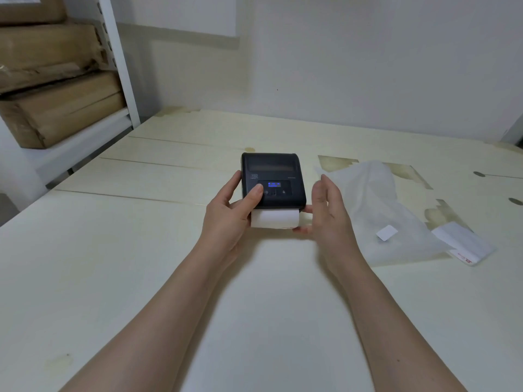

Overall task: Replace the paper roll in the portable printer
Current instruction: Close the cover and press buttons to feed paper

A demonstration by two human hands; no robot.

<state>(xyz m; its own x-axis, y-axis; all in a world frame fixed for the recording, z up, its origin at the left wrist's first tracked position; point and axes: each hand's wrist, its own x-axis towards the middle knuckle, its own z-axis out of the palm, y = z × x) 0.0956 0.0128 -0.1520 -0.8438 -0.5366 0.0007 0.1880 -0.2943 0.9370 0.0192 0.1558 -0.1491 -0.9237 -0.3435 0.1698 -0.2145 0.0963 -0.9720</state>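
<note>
The left hand has its grip tight on the black printer above the bench. White paper sticks out. The right hand is spread apart beside it.

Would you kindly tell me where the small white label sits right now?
The small white label lies on the translucent wrapper, right of the right hand and left of the paper strip.

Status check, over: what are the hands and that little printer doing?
Left hand gripping printer, thumb by lit display. Right hand open beside it, fingertips at paper strip feeding out. Lid closed. Nothing in the way.
</note>
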